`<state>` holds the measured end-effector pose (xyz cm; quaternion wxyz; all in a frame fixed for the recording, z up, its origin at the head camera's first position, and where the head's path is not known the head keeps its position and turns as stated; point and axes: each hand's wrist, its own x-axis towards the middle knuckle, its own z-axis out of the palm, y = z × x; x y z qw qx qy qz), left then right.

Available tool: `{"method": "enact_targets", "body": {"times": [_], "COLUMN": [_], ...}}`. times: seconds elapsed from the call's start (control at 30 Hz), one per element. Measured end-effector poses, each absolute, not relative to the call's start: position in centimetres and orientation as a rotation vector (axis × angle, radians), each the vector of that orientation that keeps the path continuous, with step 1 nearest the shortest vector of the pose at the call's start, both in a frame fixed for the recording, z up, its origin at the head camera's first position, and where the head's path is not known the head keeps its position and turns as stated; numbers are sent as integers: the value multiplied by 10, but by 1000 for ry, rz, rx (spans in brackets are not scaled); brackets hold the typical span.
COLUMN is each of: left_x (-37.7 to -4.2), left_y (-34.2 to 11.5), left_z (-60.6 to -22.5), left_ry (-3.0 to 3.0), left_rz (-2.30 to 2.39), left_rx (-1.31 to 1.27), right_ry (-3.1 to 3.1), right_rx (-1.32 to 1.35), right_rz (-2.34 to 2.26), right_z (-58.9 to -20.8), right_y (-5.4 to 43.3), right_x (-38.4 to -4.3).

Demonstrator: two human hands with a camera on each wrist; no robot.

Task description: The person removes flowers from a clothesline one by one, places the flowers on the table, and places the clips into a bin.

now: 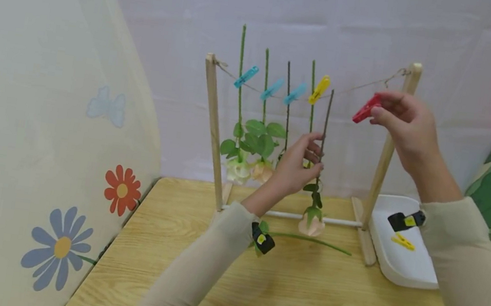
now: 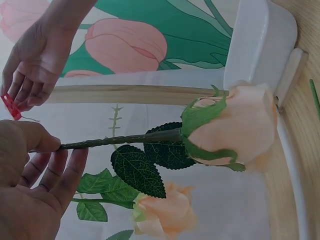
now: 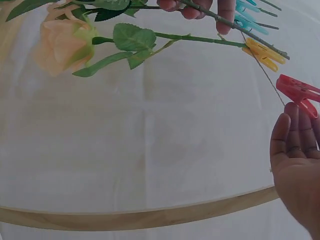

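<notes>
Yellowish wood-grain tabletop (image 1: 301, 295) below left hand (image 1: 295, 164) and right hand (image 1: 409, 130), white cloth backdrop (image 1: 359, 28) behind. Hands apart. Left pinches peach-headed, dark-stemmed rose (image 1: 312, 225), long axis near vertical: bloom (image 2: 232, 125) below hand, stem end (image 1: 332, 94) above. Right pinches red plastic clothespin (image 1: 365, 111), slanting, lower end leftward.

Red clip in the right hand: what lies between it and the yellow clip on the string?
In the head view, the held rose stem and bare string.
</notes>
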<state>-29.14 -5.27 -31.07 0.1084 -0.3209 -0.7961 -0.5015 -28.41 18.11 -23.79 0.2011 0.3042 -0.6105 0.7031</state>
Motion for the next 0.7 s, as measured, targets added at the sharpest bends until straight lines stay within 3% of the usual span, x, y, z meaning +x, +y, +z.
{"method": "enact_targets", "body": {"times": [0.7], "left_x": [-274], "left_y": [-81], "left_z": [-326], "left_ry": [-2449], "left_rz": [-1301], "left_rx": [-990], "right_ry": [-1683], "right_rx": [902], "right_rz": [2040], "right_z": [-275], "right_y": [203], "right_x": [-273]}}
